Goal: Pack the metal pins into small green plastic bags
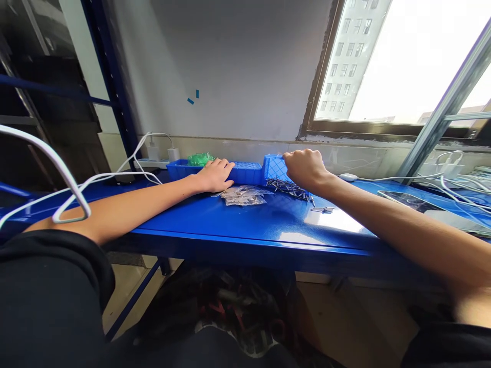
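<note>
1. I see my left hand [215, 175] lying palm down at the far edge of the blue table [245, 225], fingers loosely curled over the front wall of a long blue tray [245, 173]. It rests on the tray wall; I cannot tell whether it grips it.
2. I see my right hand [306, 168] closed into a fist on the upper rim of a second blue tray [274, 166], which stands tilted up against the right end of the long one.
3. A pile of dark screws [289, 188] lies on the table directly below the tilted tray, touching its lower edge and just beside my right wrist.
4. A few stray screws [322, 209] lie apart, nearer the front edge.
5. A clear plastic bag [242, 195] of small parts lies between my two hands, just in front of the long tray.
6. A bundle of green material [200, 159] sits in the left end of the long tray.
7. A white power strip [151, 163] with chargers sits at the far left corner; white cables [69, 194] run across my left arm.
</note>
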A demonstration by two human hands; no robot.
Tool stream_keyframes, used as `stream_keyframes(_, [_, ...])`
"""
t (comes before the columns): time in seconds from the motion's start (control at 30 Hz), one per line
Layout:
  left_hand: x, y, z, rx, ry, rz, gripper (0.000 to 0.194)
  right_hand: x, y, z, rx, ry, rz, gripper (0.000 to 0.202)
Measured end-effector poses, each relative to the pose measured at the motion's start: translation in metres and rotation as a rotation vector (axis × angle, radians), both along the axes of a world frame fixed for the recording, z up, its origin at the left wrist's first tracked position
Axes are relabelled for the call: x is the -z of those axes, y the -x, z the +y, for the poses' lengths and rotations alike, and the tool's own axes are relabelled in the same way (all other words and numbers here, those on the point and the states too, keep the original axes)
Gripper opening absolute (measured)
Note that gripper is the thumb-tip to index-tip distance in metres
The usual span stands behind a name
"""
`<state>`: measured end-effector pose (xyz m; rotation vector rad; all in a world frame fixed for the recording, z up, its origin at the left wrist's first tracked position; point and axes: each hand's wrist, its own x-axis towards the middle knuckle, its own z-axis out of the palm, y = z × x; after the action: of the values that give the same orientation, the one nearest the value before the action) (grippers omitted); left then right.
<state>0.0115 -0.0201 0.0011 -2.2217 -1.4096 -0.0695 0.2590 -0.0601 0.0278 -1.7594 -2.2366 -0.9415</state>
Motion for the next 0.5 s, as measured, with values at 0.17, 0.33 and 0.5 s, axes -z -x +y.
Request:
stream_keyframes(0.17, [-0.0007, -0.0001, -0.0016, 0.002, -0.005, 0.004, 0.061, 0.0016, 0.0000, 0.0007, 0.055, -0.057, -0.010, 0.038])
stream_keyframes(0.33, [-0.0027, -0.0017, -0.0019, -0.006, 0.023, -0.012, 0.061, 0.0029, -0.0018, 0.0021, 0.049, -0.054, -0.012, 0.038])
stream_keyframes(0.5, [0.0017, 0.0009, 0.0051, 0.005, 0.026, -0.029, 0.062, 0.0044, -0.0032, 0.0047, 0.034, -0.096, 0.035, 0.040])
